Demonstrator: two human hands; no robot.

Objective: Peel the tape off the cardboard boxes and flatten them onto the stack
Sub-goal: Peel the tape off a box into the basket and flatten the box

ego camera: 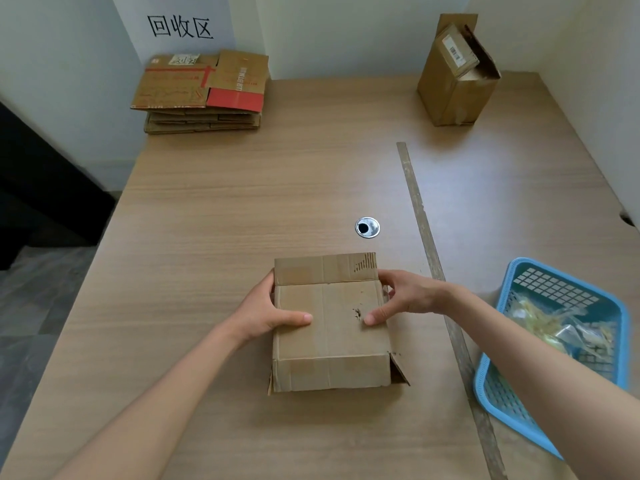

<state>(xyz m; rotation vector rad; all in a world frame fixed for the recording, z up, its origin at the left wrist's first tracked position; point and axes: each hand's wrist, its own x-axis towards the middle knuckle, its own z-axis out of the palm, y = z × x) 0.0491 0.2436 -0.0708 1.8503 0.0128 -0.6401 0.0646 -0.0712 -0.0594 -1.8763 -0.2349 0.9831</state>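
A plain brown cardboard box (332, 334) lies on the wooden table in front of me, its end flaps loose at the near and far ends. My left hand (268, 313) grips its left edge, thumb lying on the top panel. My right hand (403, 296) grips the right edge the same way, thumb on top. No tape shows on the top face. A stack of flattened boxes (202, 95) lies at the table's far left corner, the top sheets printed in red.
A tall open cardboard box (457, 77) with a smaller box inside stands at the far right. A blue plastic basket (519, 407) holding crumpled tape sits at the right edge. A cable hole (367, 227) and a long strip (429, 251) mark the tabletop.
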